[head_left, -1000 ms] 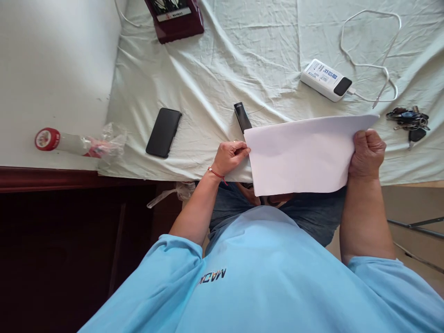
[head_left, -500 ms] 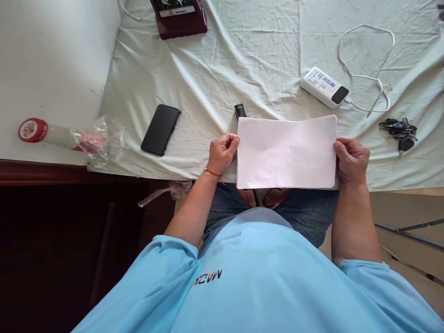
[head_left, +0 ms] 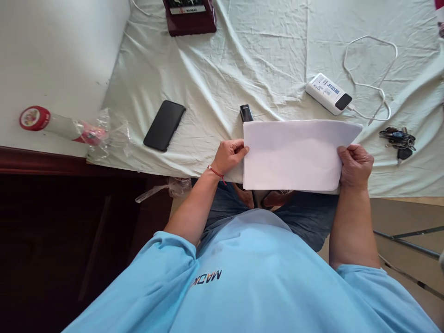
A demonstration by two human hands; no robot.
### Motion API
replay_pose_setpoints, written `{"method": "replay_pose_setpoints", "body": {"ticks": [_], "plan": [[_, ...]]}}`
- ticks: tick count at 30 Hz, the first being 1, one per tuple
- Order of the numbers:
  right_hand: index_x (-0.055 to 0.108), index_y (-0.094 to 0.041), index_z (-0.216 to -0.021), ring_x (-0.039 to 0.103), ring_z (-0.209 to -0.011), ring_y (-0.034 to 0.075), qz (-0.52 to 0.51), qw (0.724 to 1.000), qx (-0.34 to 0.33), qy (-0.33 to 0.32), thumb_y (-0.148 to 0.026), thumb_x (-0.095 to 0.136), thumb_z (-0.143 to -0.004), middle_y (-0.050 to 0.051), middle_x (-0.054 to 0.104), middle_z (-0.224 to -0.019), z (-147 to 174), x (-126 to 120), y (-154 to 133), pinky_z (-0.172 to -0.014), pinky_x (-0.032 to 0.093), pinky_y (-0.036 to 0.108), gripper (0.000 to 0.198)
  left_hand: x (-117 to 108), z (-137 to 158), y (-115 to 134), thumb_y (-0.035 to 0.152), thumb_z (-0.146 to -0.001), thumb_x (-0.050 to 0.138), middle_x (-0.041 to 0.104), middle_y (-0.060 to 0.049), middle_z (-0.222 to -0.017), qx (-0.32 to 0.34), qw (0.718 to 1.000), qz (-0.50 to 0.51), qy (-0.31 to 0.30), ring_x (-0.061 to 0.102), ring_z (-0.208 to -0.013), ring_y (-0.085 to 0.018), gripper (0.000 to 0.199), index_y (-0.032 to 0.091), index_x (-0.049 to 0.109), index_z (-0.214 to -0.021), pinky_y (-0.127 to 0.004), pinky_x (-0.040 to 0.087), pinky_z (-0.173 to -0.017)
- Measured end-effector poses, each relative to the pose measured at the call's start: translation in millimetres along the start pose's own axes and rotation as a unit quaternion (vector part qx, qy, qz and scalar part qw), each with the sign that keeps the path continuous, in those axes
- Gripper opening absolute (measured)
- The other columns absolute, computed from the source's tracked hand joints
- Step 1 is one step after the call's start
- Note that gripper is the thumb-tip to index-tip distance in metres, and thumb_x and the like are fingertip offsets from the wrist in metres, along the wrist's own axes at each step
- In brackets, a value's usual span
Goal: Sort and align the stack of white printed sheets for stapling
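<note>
Two hands on one white sheet of paper point(head_left: 294, 155) — left hand point(head_left: 229, 156) pinching the left edge between thumb and fingers, right hand point(head_left: 355, 165) curled tight around the right edge. Paper stretched between both grips, held flat just over the near edge of the table cloth point(head_left: 243, 69). Small black stick point(head_left: 245, 112) peeking out from behind the paper's top left corner. Black phone point(head_left: 164, 125) off to the left, white power bank point(head_left: 329, 93) and keys point(head_left: 398, 138) to the right — all apart from the hands.
</note>
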State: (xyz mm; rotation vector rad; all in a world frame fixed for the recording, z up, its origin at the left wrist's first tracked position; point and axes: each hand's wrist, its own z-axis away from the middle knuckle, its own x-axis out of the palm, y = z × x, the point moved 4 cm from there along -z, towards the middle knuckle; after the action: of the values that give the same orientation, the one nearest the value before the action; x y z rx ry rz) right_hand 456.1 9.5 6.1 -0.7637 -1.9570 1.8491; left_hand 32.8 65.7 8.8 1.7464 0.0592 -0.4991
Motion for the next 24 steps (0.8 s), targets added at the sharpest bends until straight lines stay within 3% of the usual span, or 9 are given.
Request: {"method": "replay_pose_setpoints", "body": {"ticks": [8,11,16,19,24], "plan": [[0.076,-0.020,-0.083,0.053,-0.067,0.013,0.014,0.999,0.007,-0.050,-0.060,0.102,-0.063,-0.001,0.071,-0.075,4.4,3.0,0.5,-0.065,0.048,0.028,0.051,-0.9,-1.8,-4.9,0.047,-0.098,0.068,0.049,0.003,-0.064,-0.027,0.999,0.013,0.026,0.041,-0.063,-0.013,0.036,0.021,0.060,-0.074,-0.029,0.035,-0.061],[0.077,-0.022,-0.083,0.053,-0.067,0.014,0.041,0.996,0.002,-0.075,-0.062,0.101,-0.066,-0.001,0.070,-0.075,3.9,3.5,2.3,-0.065,0.047,0.029,0.050,-0.3,-0.6,-6.7,0.049,-0.099,0.068,0.058,0.002,-0.068,-0.035,0.998,0.029,0.032,0.048,-0.065,-0.013,0.035,0.020,0.066,-0.079,-0.028,0.039,-0.062],[0.075,-0.022,-0.080,0.051,-0.068,0.014,0.046,0.998,-0.003,-0.049,-0.064,0.100,-0.063,-0.002,0.070,-0.073,3.3,2.6,-1.0,-0.064,0.045,0.030,0.052,2.2,0.9,-8.0,0.047,-0.093,0.074,0.074,-0.002,-0.081,-0.036,0.998,0.058,-0.003,0.064,-0.075,-0.016,0.028,0.019,0.073,-0.092,-0.029,0.052,-0.071],[0.074,-0.021,-0.079,0.051,-0.067,0.014,0.034,0.999,-0.001,-0.042,-0.065,0.101,-0.061,-0.001,0.070,-0.073,4.0,4.4,-3.5,-0.063,0.045,0.029,0.055,1.2,0.2,-8.1,0.049,-0.094,0.075,0.070,-0.001,-0.077,-0.038,0.998,0.052,0.006,0.060,-0.072,-0.016,0.030,0.020,0.072,-0.088,-0.029,0.049,-0.069],[0.070,-0.021,-0.082,0.044,-0.063,0.011,0.037,0.998,-0.007,-0.044,-0.072,0.102,-0.061,-0.004,0.061,-0.066,2.6,2.3,-1.6,-0.061,0.040,0.027,0.063,0.0,-2.7,-4.6,0.056,-0.098,0.072,0.051,0.004,-0.065,-0.032,0.998,0.033,0.032,0.041,-0.062,-0.012,0.044,0.021,0.061,-0.074,-0.030,0.034,-0.061]]}}
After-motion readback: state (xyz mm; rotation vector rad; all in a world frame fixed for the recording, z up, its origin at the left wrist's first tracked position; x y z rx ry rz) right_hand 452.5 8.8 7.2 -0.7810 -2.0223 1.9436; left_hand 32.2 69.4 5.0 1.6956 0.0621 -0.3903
